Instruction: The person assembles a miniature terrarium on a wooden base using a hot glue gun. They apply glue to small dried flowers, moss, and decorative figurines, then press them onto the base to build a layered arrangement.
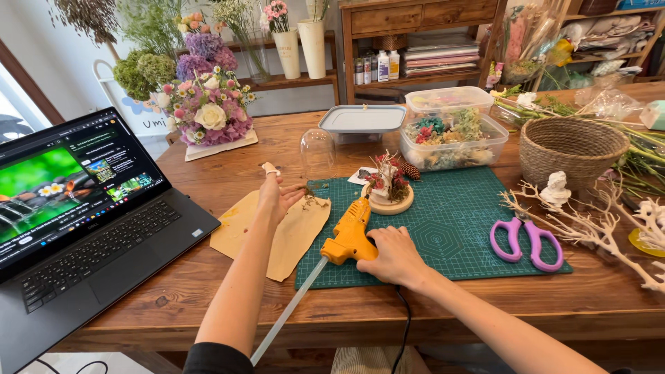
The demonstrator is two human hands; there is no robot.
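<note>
I see the right hand (396, 255) closed around the grip of the orange plastic glue gun (350, 232). The gun lies low on the dark green cutting mat (450, 228), nozzle pointing fwd to the small round wooden base with dried red flowers and a pine cone (388, 188). A long clear glue stick (287, 315) comes out at the back, over the desk (208, 291) edge. The left hand (277, 197) is half open, fingers loosely curled, palm on the tan kraft paper sheet (277, 232), with a bandage on one finger tip; whether it pinches the small dry bits near it, I cannot tell.

My worries:
- Nozzle is v. near the left hand, and hot glue can drip on the fingers or the paper.
- The black cord (405, 325) hangs down from the right wrist. A pull on it can swing the gun.
- The glue stick sticks out far, so an elbow or the left arm can hit it and turn the nozzle.
- The clear glass dome (317, 154) stands just behind the left hand, approx. in the way if the hand lifts fast. It can tip.
- The arrangement is light and can slide off the mat if the nozzle pushes it.
- The open black laptop (83, 215) sits beside the paper; glue strings may reach it.
</note>
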